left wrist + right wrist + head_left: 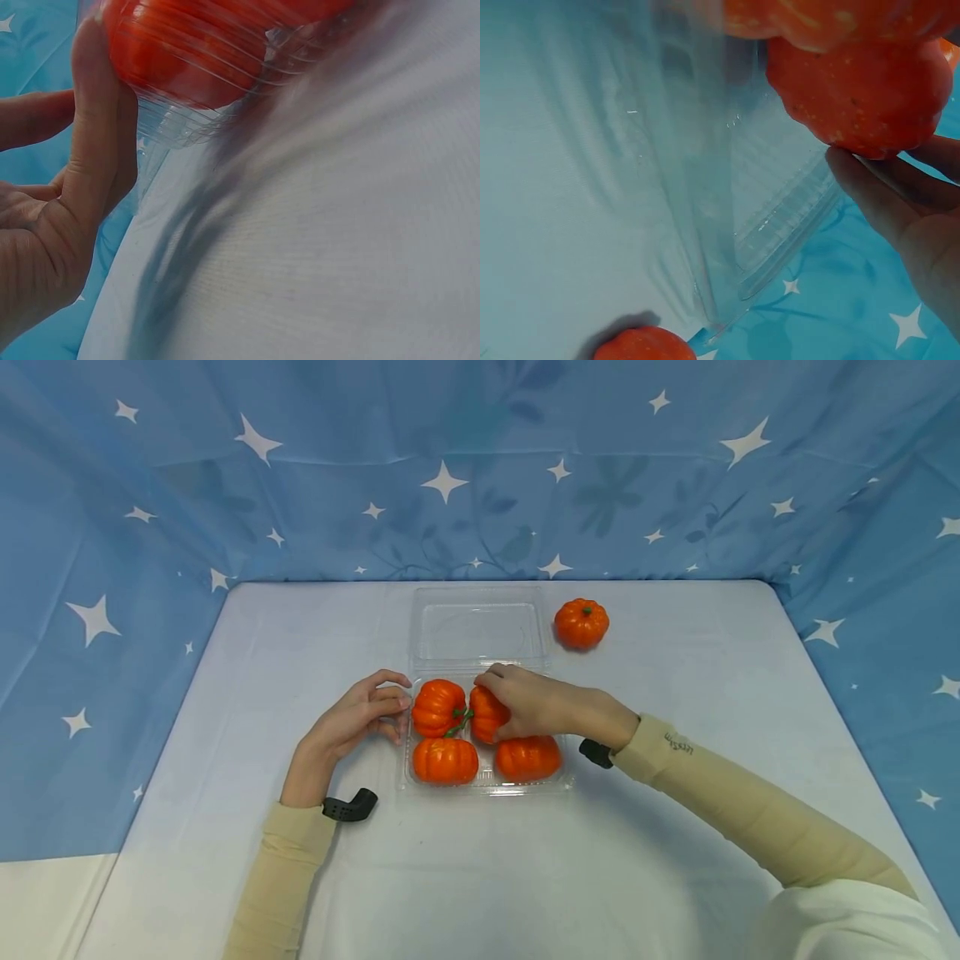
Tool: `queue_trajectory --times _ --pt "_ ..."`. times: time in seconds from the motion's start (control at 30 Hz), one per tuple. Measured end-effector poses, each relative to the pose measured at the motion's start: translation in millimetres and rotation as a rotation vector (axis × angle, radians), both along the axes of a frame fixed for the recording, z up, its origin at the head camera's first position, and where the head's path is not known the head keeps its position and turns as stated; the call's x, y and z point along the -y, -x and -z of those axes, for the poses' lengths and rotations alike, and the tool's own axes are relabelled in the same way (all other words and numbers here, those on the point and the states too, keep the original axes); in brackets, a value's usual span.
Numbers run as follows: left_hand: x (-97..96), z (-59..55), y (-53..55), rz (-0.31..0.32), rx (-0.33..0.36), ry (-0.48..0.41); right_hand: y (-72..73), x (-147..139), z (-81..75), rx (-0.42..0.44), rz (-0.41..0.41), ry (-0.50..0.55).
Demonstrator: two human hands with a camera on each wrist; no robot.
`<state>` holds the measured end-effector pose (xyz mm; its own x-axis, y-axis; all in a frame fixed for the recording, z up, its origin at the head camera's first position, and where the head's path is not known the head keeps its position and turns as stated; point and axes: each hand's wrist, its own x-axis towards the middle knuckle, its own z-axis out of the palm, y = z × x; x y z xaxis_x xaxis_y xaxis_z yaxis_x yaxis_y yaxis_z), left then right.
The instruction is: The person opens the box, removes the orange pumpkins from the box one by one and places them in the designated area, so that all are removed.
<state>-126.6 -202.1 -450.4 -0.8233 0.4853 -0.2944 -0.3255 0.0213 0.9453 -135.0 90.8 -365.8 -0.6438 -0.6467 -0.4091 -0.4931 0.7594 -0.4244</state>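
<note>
A clear plastic clamshell container point(486, 783) lies with its lid laid back, several small orange toy pumpkins inside. My right hand point(536, 700) reaches in from the right and grips one pumpkin point(487, 717) at the back of the tray; in the right wrist view the thumb and fingers lie round this pumpkin point(862, 97). Beside it sits another pumpkin point(438, 708), green stem inward. Two more, a front-left pumpkin point(446, 762) and a front-right pumpkin point(528, 758), lie on their sides. My left hand point(367, 714), fingers loosely bent, touches the container's left wall point(187, 127).
One loose pumpkin point(581, 624) stands on the white table point(300, 635), right of the open lid point(480, 627). A blue cloth with white stars point(480, 518) hangs behind the table's back edge. Black wrist mounts point(351, 806) sit at both cuffs.
</note>
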Motion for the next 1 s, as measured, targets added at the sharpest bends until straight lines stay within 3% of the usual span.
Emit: queue_trajectory --times 0.83,1.0 --pt "-0.5 -1.6 0.7 -0.005 0.007 -0.008 0.4 -41.4 3.0 -0.055 0.084 0.400" --pt "-0.1 -1.0 0.1 -0.006 0.004 -0.002 0.5 -56.8 5.1 -0.025 0.143 0.474"
